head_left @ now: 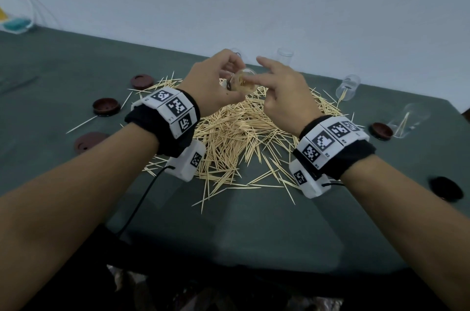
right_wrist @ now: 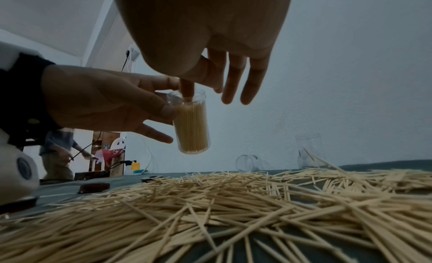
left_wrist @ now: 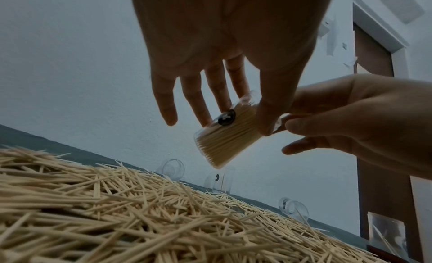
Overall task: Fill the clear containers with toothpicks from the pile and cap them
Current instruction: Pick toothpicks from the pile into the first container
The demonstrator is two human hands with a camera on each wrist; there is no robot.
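The clear container (right_wrist: 192, 122) is held up in the air above the toothpick pile (head_left: 239, 132), packed nearly to its neck with toothpicks standing on end and not yet capped. The left hand (head_left: 213, 84) pinches it near the open rim between thumb and fingertips, the other fingers spread loose beneath. The right hand (head_left: 282, 92) holds nothing; its index finger (right_wrist: 187, 89) pokes down into the mouth onto the toothpick tips, the other fingers splayed out.

Below, the pile sprawls across the middle of the dark green table (head_left: 241, 229). Brown caps (head_left: 106, 106) lie scattered to the left and another (head_left: 381, 130) to the right. Several more clear containers (head_left: 348, 86) wait at the far side, some tipped over with only a stray toothpick or two inside.

The worry here, I'd say, is that grip: it sits high on a smooth wall, and the container leans in the left wrist view. A firm push from the finger could twist it loose and spill the lot back onto the pile. Any toothpick left proud of the rim would likely stop a cap seating. The points could also prick the fingertip.
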